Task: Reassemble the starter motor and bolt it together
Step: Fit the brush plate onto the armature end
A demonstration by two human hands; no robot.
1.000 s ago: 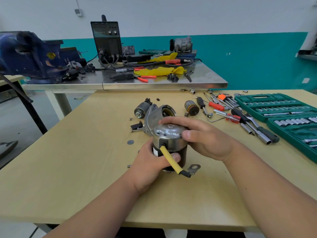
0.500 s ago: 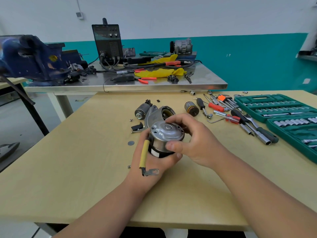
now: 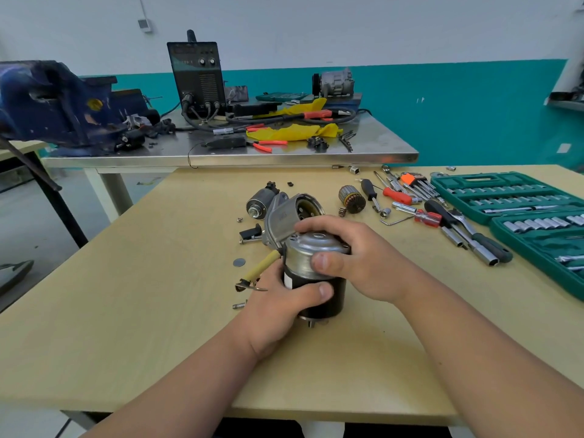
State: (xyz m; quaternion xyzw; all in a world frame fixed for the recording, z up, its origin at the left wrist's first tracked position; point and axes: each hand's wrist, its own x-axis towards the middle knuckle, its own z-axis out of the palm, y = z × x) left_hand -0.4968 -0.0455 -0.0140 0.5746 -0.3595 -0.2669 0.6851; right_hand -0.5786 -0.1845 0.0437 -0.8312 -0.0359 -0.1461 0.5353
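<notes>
At the middle of the pale worktop [image 3: 158,295], the left hand [image 3: 278,306] is wrapping round the black motor body [image 3: 331,306], thumb across its front. The right hand [image 3: 357,263] is clamping over the silver end cap [image 3: 313,245] on top, thumb pressing the cap's side. The body is standing on end with a short shaft stub poking out beneath, so it is balancing on a small footing. If either grip slackens, I think it is going to tip.

The yellow lead [image 3: 262,267] is sticking out leftward from under the cap rim, its terminal lug [image 3: 249,285] hanging beside the left hand. Twisting the cap to line up the bolt holes is risking a pinched or strained lead.

Just behind, the grey nose housing [image 3: 281,216] is sitting close to the cap, where a knock could shove it. A loose screw [image 3: 239,306] and a small disc [image 3: 239,262] are lying just left of the hand, where a sweeping forearm could scatter them. Farther back, the solenoid [image 3: 259,202] and a copper-wound rotor [image 3: 350,199] are lying apart from the assembly. Closing up without a part that belongs inside would mean redoing it.
</notes>
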